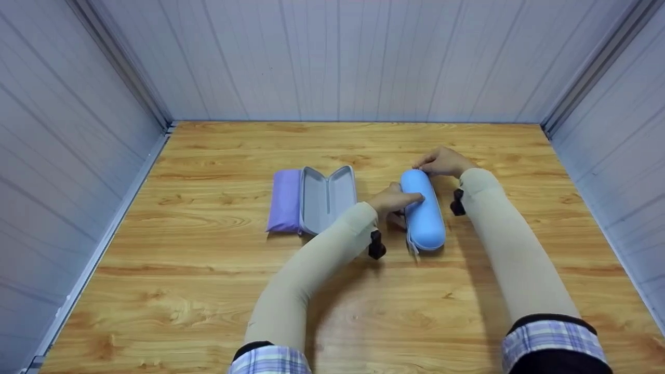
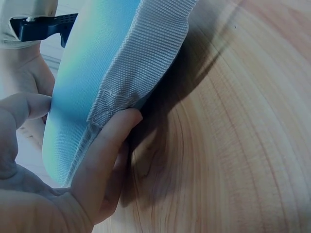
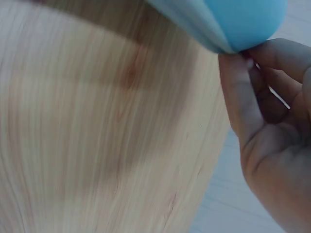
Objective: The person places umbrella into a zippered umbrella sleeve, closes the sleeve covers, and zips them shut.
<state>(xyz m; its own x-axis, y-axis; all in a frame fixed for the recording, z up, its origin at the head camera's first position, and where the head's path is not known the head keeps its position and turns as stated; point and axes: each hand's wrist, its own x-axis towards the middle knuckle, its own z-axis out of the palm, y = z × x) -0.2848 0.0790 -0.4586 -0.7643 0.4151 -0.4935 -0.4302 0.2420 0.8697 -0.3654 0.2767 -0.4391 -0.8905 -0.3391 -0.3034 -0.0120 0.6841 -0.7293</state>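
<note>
A blue zip-up glasses case [image 1: 423,213] lies closed on the wooden table, right of the middle. My left hand [image 1: 396,202] grips it from the left, thumb across the top and fingers along the lower side. In the left wrist view, a grey fabric strap [image 2: 146,53] runs along the seam by those fingers. At the far end of the case, my right hand [image 1: 441,161] pinches with thumb and forefinger by the zip seam. The right wrist view has these fingertips [image 3: 233,65] right against the rounded end, and what they pinch is mostly hidden.
Left of my left hand lies a grey shallow case [image 1: 317,195] with a V-shaped notch in its far edge. Against its left side is a flat purple pouch [image 1: 284,200]. Pale panel walls [image 1: 337,62] enclose the wooden table [image 1: 208,291] at the back and both sides.
</note>
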